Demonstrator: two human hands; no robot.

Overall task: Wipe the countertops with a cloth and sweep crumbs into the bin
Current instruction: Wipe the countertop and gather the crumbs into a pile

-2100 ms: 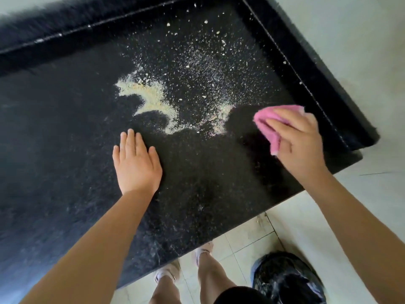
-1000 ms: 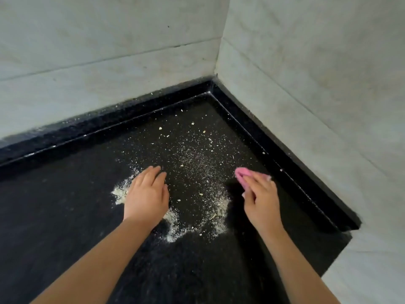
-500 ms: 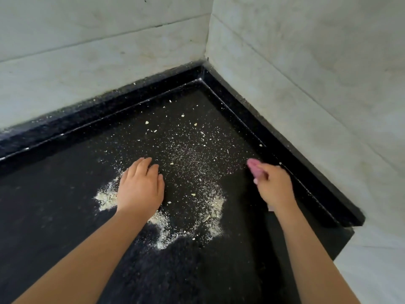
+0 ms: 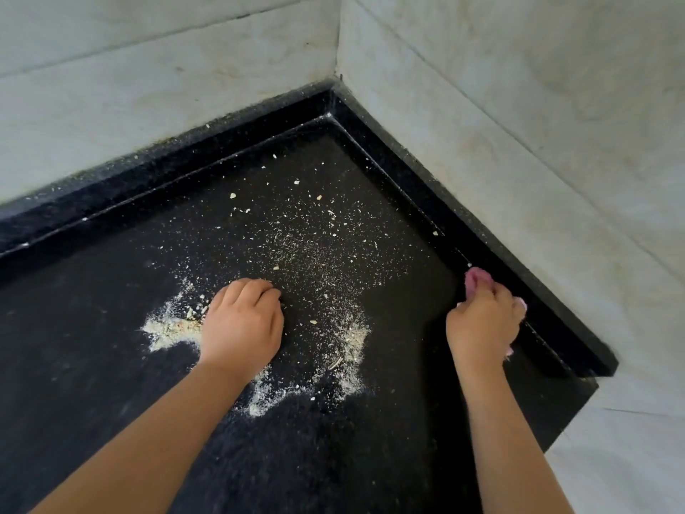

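A black speckled surface (image 4: 111,365) fills the lower and middle frame, meeting pale walls (image 4: 519,105) in a corner at the upper centre, with a raised black lip (image 4: 426,172) running along both walls.

The left hand (image 4: 242,324) rests on the surface at centre left, palm down, fingers bent under at the knuckles with the tips touching the stone; its grip holds nothing. Pale crumbs (image 4: 322,254) lie scattered across the middle of the surface above and to the right of this hand, thinning toward the corner. Denser powdery patches sit just left of the hand (image 4: 166,328), below its wrist (image 4: 270,395) and to its right (image 4: 354,339).

The right hand (image 4: 482,320) is at centre right, close beside the raised lip on the right wall. Its grip is clamped on a pink cloth (image 4: 476,279), most of which is hidden under the fingers; a bunched end pokes out above the knuckles and small bits show at the hand's right edge and lower edge. The cloth is pressed down on the surface just beside the lip, well apart from the main crumb patches.

Both bare forearms enter from the bottom of the frame.
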